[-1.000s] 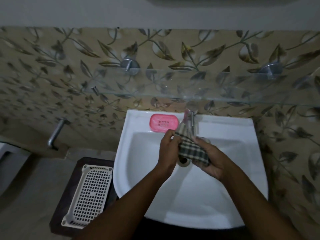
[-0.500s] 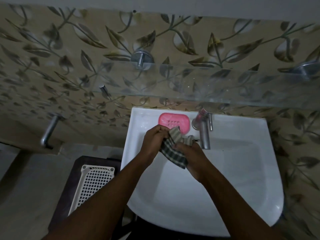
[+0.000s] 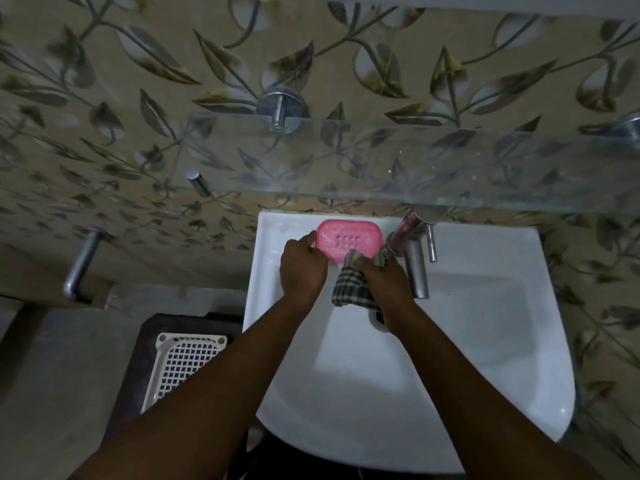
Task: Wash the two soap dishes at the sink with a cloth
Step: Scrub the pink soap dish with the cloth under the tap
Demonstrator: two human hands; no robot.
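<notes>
A pink soap dish (image 3: 349,239) with drain slots lies on the back ledge of the white sink (image 3: 485,341), left of the tap (image 3: 414,261). My left hand (image 3: 303,268) touches the dish's left end with its fingers curled on the edge. My right hand (image 3: 388,282) grips a dark checked cloth (image 3: 351,289) and presses it against the dish's front right edge. The cloth hangs down over the basin. Only one soap dish is in sight.
A glass shelf (image 3: 450,168) on chrome brackets juts out above the sink's back. A white perforated plastic basket (image 3: 183,362) sits on a dark stool left of the sink. A chrome wall tap (image 3: 81,261) sticks out further left. The drain (image 3: 375,322) is partly behind the cloth.
Both hands moved from the middle of the basin up and back to the pink dish. The left hand let go of the cloth and now touches the dish.
</notes>
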